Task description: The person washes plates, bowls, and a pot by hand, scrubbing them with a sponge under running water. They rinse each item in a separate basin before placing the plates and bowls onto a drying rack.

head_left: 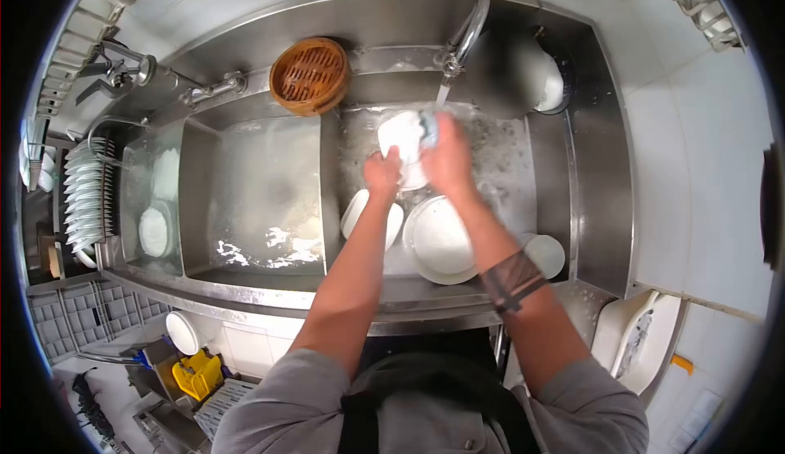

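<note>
Over the right-hand sink basin, my left hand (382, 174) grips a white dish (398, 133) at its near edge, with the thumb on top. My right hand (447, 158) is smeared by motion at the dish's right side. It is closed around a bluish sponge or cloth (428, 129), too blurred to name surely, pressed against the dish. Just above, water runs from the faucet (455, 63). Below my hands, a white oblong dish (356, 211) and stacked round white plates (439, 240) sit in the basin. A small white bowl (545, 256) lies right of my right forearm.
A bamboo steamer basket (311, 76) rests at the back, by the divider. The left basin (262, 184) holds water. Several plates stand in a rack (88, 192) at far left. A dark pot (564, 86) is in the back right corner. A white tub (661, 331) stands lower right.
</note>
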Available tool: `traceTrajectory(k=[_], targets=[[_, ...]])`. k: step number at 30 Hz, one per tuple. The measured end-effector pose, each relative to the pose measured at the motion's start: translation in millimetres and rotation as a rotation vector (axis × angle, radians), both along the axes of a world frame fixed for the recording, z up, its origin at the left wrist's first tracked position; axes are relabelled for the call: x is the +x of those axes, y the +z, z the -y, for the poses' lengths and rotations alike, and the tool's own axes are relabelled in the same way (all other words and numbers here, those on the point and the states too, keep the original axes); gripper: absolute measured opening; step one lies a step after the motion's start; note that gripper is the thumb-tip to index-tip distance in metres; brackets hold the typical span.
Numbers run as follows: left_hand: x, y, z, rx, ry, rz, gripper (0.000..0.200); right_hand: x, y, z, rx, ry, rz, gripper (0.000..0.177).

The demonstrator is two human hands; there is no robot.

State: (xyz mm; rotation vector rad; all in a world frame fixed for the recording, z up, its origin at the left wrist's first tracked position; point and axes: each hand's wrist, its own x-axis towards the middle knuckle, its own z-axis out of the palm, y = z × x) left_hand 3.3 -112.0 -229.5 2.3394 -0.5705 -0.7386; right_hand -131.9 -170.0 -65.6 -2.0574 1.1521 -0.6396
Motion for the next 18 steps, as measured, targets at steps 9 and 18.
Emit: traceTrajectory(k=[9, 18], targets=[[6.9, 63.0, -22.5, -0.614, 0.364, -0.999, 0.056, 37.8, -97.3, -36.2, 0.314, 0.465, 0.167, 0.062], [-0.9, 74.0, -70.2, -0.311, 0.014, -0.504, 0.048, 37.5, -123.3, -53.4, -0.142, 0.282, 0.329, 0.017]])
